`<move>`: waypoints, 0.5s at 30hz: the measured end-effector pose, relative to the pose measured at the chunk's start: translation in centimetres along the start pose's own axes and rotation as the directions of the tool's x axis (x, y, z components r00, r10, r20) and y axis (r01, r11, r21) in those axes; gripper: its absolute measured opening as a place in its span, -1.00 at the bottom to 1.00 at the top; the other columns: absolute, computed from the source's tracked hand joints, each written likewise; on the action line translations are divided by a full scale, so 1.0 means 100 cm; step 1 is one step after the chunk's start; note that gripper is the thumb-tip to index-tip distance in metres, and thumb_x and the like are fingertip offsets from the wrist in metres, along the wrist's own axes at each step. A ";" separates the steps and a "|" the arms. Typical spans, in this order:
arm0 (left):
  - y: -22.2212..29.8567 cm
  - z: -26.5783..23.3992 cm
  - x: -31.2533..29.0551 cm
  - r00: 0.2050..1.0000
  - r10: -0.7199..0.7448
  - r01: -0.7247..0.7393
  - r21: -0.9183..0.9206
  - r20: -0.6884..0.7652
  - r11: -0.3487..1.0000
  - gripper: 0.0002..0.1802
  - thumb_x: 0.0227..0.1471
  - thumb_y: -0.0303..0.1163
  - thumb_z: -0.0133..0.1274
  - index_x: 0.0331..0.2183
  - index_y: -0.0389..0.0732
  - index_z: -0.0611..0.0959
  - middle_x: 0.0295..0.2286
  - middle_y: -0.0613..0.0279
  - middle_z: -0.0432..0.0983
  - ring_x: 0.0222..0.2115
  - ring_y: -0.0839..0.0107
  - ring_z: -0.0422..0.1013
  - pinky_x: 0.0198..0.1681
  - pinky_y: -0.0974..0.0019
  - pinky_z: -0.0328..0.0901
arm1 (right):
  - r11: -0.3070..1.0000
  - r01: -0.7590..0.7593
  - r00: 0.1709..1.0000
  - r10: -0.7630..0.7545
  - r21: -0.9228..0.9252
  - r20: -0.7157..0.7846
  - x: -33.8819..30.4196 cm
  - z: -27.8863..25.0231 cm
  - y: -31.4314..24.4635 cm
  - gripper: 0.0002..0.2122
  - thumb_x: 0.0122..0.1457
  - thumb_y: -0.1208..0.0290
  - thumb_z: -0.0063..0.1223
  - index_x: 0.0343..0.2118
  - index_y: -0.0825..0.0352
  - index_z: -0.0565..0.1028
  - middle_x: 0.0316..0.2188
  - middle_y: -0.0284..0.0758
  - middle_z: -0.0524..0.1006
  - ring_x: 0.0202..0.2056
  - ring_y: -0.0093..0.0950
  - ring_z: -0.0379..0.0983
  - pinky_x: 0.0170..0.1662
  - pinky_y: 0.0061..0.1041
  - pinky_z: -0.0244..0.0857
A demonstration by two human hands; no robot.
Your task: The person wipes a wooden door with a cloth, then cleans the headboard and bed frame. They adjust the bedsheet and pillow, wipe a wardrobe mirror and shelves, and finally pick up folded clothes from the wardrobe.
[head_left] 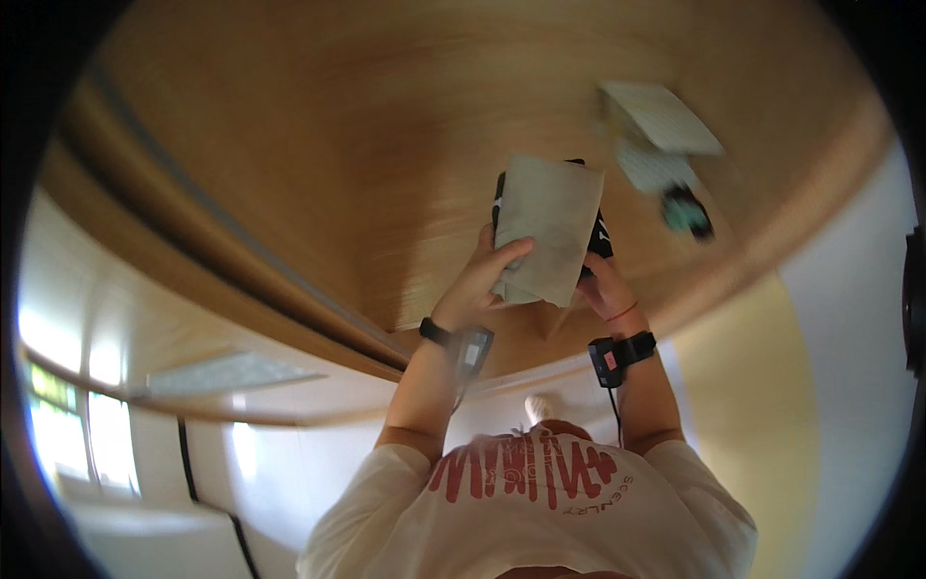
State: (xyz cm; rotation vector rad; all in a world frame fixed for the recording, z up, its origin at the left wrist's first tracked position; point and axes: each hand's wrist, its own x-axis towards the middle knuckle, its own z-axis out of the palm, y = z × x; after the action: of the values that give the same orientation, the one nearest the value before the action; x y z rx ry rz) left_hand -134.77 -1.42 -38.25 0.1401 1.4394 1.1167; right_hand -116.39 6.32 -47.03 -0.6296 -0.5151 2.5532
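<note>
A greyish-beige sheet (552,227), perhaps paper, lies over a flat black item (603,236) with white marks, whose edges show past the sheet at both sides and the top. What kind of thing the black item is, I cannot tell. My left hand (485,268) grips the pair at the lower left, its thumb pressed on the sheet's face and its fingers hidden behind. At the lower right corner, my right hand (606,288) is closed on the black item's edge beside the sheet. Both are held over the wooden tabletop.
Blurred white paper (666,116), folded or stacked, rests on the wooden table (415,77) to the right. Beside it sits a small dark object (686,213) with a teal patch. The table's near edge curves in front of my body. Box-like devices (608,362) are strapped to both wrists.
</note>
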 end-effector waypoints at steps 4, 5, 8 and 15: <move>0.029 0.006 -0.011 0.976 0.194 -0.201 0.070 0.102 0.977 -0.27 -0.05 -0.29 0.11 0.10 -0.31 0.20 -0.04 0.07 0.33 -0.04 0.32 0.31 -0.02 0.32 0.25 | 0.997 -0.073 0.997 0.073 0.014 0.023 0.007 0.025 -0.008 -0.17 -0.04 -0.25 0.00 0.23 0.09 0.01 0.17 -0.43 0.16 0.17 -0.40 0.10 0.06 -0.13 0.18; 0.030 0.004 -0.009 0.972 0.186 -0.198 0.071 0.147 0.978 -0.26 -0.07 -0.30 0.12 0.10 -0.30 0.20 -0.03 0.08 0.32 -0.04 0.33 0.31 -0.02 0.32 0.25 | 0.997 -0.076 0.997 0.075 0.018 0.026 0.008 0.021 -0.002 -0.18 -0.01 -0.27 -0.05 0.24 0.06 -0.01 0.19 -0.44 0.13 0.18 -0.42 0.07 0.08 -0.12 0.15; 0.031 0.005 -0.005 0.973 0.175 -0.195 0.139 0.149 0.971 -0.31 -0.07 -0.32 0.12 0.07 -0.33 0.26 -0.07 0.13 0.37 -0.06 0.37 0.33 -0.04 0.35 0.25 | 0.988 -0.093 0.994 0.099 0.120 -0.045 0.016 0.022 0.013 -0.30 0.08 -0.16 -0.05 0.20 0.13 0.07 0.11 -0.39 0.24 0.10 -0.47 0.21 0.05 -0.27 0.23; 0.025 -0.033 0.007 0.988 0.068 -0.091 0.170 0.139 0.981 -0.35 -0.02 -0.29 0.13 0.06 -0.32 0.29 -0.08 0.17 0.39 -0.10 0.43 0.35 -0.06 0.42 0.26 | 0.992 -0.013 0.992 0.029 0.126 -0.120 0.041 0.030 0.039 -0.53 0.18 0.14 -0.02 0.06 0.33 0.27 -0.08 -0.36 0.41 -0.09 -0.54 0.37 -0.06 -0.50 0.31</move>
State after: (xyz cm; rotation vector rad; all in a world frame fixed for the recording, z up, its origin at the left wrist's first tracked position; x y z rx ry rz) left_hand -138.93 -1.36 -37.78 0.3932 1.4218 1.0242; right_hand -122.48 4.52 -47.75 -0.7430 -0.3057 2.5238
